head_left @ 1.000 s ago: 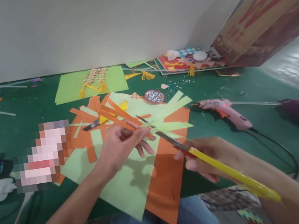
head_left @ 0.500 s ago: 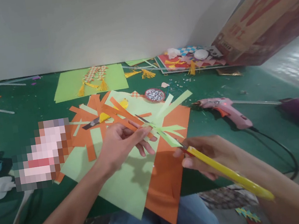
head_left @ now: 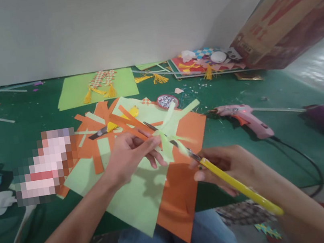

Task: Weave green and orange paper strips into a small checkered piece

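Note:
My left hand (head_left: 137,149) pinches light green paper strips (head_left: 166,131) between thumb and fingertips, above the paper sheets. Several strip ends fan out to the right, some blurred by motion. In my right hand (head_left: 225,165) are yellow-handled scissors (head_left: 239,187), seen nearly edge-on. Their dark pointed blades run up and left through the strips, with the tip close to my left fingertips. Whether the blades are apart is hard to see. Under my hands lie a light green sheet (head_left: 132,207) and an orange sheet (head_left: 176,200), overlapping.
A yellow utility knife (head_left: 112,127) lies among orange and green strips. Behind is a bowl of small beads (head_left: 167,101). At right rests a pink glue gun (head_left: 245,119) with its cord. Tasselled woven pieces (head_left: 104,81) lie on green paper at the back. A paper bag (head_left: 283,18) stands back right.
The scissors and my right hand have shifted slightly left. The green strip ends have swung left and bent, and my left fingertips have moved a little left.

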Demonstrator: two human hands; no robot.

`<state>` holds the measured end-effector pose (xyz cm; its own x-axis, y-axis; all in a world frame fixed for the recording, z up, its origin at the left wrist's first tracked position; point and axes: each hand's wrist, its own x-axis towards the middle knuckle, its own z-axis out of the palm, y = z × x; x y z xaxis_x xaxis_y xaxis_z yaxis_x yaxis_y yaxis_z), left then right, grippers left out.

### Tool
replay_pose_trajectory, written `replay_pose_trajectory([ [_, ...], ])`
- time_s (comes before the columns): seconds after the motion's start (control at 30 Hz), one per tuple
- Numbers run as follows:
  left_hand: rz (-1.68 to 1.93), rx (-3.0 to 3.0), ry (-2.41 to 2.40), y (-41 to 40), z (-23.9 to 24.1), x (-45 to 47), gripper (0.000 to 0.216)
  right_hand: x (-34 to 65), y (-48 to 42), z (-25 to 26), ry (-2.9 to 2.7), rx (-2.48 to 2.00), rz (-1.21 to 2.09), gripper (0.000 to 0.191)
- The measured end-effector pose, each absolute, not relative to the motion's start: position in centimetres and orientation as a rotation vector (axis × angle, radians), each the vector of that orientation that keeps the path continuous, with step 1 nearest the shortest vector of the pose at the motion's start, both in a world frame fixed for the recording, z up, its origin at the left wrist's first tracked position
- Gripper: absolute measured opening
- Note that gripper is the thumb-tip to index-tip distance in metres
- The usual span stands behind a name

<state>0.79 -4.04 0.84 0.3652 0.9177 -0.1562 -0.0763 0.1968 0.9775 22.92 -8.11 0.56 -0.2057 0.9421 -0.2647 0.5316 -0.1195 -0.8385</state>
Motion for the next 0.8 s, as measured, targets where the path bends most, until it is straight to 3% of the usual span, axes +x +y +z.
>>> replay_pose_trajectory([
  [0.3,1.024,1.108,0.849,-4.0,0.6,1.2,0.020,23.4,-7.3,-0.4,-1.415,-1.363,1.633,0.054],
  [0.47,1.084,1.089,0.905,-4.0,0.4,1.2,0.021,23.8,-6.5,-1.7,-1.325,-1.105,1.509,0.074],
  [0.8,0.902,1.194,0.980,-4.5,1.1,1.9,0.024,20.1,-6.1,2.4,-1.366,-1.204,1.234,0.026],
])
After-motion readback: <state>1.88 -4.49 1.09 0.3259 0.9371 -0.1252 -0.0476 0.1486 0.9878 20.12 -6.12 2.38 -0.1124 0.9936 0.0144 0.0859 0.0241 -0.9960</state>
